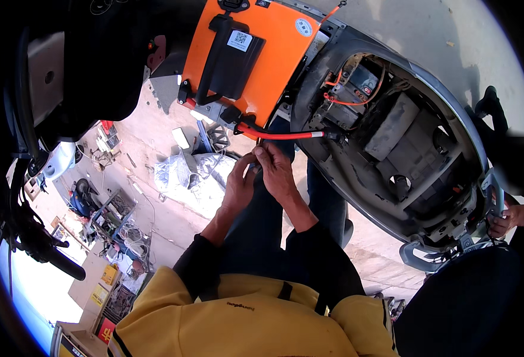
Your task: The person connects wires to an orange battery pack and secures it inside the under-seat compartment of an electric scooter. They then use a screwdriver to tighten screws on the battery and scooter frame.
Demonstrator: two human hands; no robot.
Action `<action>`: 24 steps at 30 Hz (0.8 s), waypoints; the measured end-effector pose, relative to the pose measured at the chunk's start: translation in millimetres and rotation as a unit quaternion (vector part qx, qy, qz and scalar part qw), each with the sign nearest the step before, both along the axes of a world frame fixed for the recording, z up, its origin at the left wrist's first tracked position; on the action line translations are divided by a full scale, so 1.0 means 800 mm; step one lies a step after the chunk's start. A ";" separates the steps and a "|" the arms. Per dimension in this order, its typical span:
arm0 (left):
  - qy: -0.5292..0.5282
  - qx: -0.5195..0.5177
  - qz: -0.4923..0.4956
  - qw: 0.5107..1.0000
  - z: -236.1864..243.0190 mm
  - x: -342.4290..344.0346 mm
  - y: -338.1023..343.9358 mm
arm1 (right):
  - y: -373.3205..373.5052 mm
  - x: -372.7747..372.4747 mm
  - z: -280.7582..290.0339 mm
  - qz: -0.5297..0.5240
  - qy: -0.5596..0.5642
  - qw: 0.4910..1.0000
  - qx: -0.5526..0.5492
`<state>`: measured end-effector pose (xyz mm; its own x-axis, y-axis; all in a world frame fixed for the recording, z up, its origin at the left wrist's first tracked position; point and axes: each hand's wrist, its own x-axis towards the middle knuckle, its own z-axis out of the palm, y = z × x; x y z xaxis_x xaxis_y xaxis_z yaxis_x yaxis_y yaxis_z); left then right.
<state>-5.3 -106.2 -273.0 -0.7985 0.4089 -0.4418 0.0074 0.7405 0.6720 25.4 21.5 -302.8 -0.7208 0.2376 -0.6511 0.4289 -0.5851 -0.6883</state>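
My left hand (pixel 241 181) and my right hand (pixel 278 177) are close together, with thumbs and fingers pinched. Whatever lies between the fingertips is too small and hidden to name. Right above the fingertips runs a thick red cable (pixel 294 135), from the near edge of an orange battery case (pixel 277 65) to a black connector (pixel 332 135) at the scooter body. The case has a black carrying handle (pixel 205 68) and stands on the scooter. To its right, the scooter's open under-seat compartment (pixel 387 128) shows thin orange wires (pixel 352 102) and electrical parts.
At the right, another person's hand (pixel 504 222) is at the scooter's grey rear grab rail (pixel 493 193). The dark handlebar grip (pixel 65 262) juts in at left. Crumpled silvery sheeting (pixel 205 184) lies on the ground beyond my hands. Cluttered racks (pixel 116 217) stand farther left.
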 end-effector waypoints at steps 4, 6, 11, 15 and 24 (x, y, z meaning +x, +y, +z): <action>0.050 -0.022 0.001 0.999 0.078 -0.056 0.005 | -0.004 0.005 0.016 0.017 -0.015 0.984 0.178; 0.112 0.012 -0.017 0.994 0.119 -0.087 0.020 | -0.008 0.007 0.017 -0.011 0.008 0.968 0.251; 0.136 0.048 -0.211 0.967 0.173 -0.163 0.127 | -0.004 0.007 0.002 0.004 0.036 0.928 0.371; 0.155 -0.087 -0.357 0.917 0.143 -0.167 0.193 | 0.008 0.011 0.003 0.020 0.064 0.893 0.445; 0.170 -0.299 -0.395 0.852 0.101 -0.144 0.259 | 0.024 0.029 0.012 -0.001 0.047 0.901 0.430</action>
<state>-120.8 100.9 -192.4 -0.5011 0.6608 -0.5587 0.7816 0.6228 0.0356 48.3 40.7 -293.2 -0.7625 0.6268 -0.1605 0.3437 0.1823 -0.9212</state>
